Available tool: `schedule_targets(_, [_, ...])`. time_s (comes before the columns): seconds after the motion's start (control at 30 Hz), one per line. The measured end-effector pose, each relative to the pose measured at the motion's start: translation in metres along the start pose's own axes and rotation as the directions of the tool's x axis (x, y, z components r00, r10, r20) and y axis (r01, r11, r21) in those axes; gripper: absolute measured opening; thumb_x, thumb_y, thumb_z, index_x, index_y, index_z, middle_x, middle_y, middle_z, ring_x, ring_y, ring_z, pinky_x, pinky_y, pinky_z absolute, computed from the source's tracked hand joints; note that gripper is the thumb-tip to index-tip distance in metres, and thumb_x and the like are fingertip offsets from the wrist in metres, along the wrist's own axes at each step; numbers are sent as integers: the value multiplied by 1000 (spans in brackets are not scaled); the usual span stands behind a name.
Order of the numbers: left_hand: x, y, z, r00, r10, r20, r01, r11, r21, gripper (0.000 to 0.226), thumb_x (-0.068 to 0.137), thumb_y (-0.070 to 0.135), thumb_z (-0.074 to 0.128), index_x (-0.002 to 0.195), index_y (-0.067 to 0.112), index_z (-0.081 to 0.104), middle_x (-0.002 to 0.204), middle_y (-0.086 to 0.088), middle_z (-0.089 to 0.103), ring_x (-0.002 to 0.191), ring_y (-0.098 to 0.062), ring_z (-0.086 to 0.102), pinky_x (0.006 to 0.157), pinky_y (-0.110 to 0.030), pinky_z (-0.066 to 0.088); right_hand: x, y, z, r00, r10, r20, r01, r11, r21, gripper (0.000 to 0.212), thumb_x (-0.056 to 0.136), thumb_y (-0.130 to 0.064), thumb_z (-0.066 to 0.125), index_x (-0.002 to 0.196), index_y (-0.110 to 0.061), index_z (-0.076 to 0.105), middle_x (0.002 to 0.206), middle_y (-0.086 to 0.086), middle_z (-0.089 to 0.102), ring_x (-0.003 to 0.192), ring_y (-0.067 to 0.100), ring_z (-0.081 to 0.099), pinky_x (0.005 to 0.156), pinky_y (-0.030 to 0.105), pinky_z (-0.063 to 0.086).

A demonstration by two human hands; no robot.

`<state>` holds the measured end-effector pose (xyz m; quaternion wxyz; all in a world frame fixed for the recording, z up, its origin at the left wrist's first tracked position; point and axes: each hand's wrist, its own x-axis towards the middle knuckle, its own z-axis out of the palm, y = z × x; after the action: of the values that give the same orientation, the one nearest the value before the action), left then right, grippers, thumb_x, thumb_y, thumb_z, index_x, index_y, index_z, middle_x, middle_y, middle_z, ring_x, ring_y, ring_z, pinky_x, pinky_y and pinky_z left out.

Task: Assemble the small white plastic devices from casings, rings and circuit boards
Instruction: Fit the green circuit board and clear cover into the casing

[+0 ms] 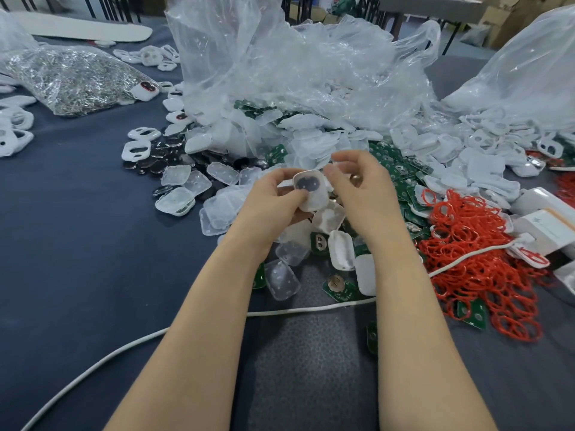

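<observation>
My left hand (273, 200) grips a small white casing (311, 189) with a dark two-hole window, held up above the table's middle. Beside it, my right hand (361, 185) has its thumb and fingers pinched at the casing's right edge; what it pinches is too blurred to tell. Under the hands lie translucent covers (281, 279), white casings (341, 250) and green circuit boards (337, 287). A heap of red rings (473, 262) lies to the right. Dark round discs (161, 150) lie at the left of the pile.
Big clear plastic bags (295, 66) full of casings stand behind the hands, another bag (529, 63) at the far right. A bag of small metal parts (71, 76) lies at the back left. A white cable (305, 309) crosses the blue-grey cloth (77, 244). White boxes (547, 225) sit right.
</observation>
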<state>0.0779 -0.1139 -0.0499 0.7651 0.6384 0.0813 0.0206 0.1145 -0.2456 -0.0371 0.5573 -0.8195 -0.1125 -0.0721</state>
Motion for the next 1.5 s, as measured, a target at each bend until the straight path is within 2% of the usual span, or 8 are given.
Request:
schedule_targets(0.17, [0,1,0,1000,20,-10,-20,1000,-22,23,93,-2,51,98,18,61,76,4,72,68,-5,69,65,-19,56,-2,1,-5,983,110,149,-111,994,-4,6,89,-24,66,85,-28,63,74,1,64,54,4,58,54,20,50])
schedule_targets(0.3, [0,0,0,999,33,-7,-33,999,11,23,93,1,53,98,22,62,77,4,73,71,-6,69,69,-20,57,-2,1,0,984,115,134,-100,989,-112,8,88,-22,65,93,-17,69,81,12,67,66,14,57,67,33,52])
schedule_targets(0.63, [-1,-1,1,998,66,13,-67,994,83,34,86,-4,62,108,22,61,90,-5,74,77,-10,70,79,-23,58,-4,-3,2,989,125,78,-116,988,-102,13,89,-31,63,81,-20,65,70,1,63,57,9,56,59,28,49])
schedule_targets(0.7, [0,-2,1,998,55,-28,-53,996,72,36,86,-7,59,99,26,60,86,-2,73,74,-9,69,75,-21,58,-2,-2,-6,994,88,-58,-95,986,-138,20,91,-38,59,87,-20,67,77,-7,64,66,6,57,64,24,45])
schedule_targets(0.83, [5,-3,-1,990,-2,-138,-2,1000,-26,33,85,-10,58,101,20,59,78,3,70,71,-10,67,63,-17,56,1,10,-38,919,82,-386,-227,910,-346,19,94,-21,53,101,-13,69,85,-7,59,77,9,56,67,20,37])
schedule_targets(1.03, [8,-3,0,984,-58,-170,29,986,-167,24,88,-7,55,107,8,57,91,-5,63,70,-10,67,65,-20,57,5,22,-41,933,298,-204,-361,793,-491,36,84,-21,68,118,-11,62,116,10,64,108,29,58,93,37,46])
schedule_targets(1.37, [7,-3,-1,991,-42,-128,22,988,-155,26,86,-8,62,100,13,54,94,-6,66,80,-14,67,64,-18,56,7,21,-23,933,257,-253,-356,773,-525,38,87,-41,62,116,-16,61,121,12,59,116,32,52,97,43,44])
schedule_targets(1.5, [7,-3,0,991,-52,-124,32,987,-155,28,86,-8,62,99,14,53,104,-12,67,94,-24,70,70,-22,58,10,25,-17,931,256,-259,-358,772,-526,40,87,-33,65,121,-14,54,120,8,60,116,31,51,98,47,42])
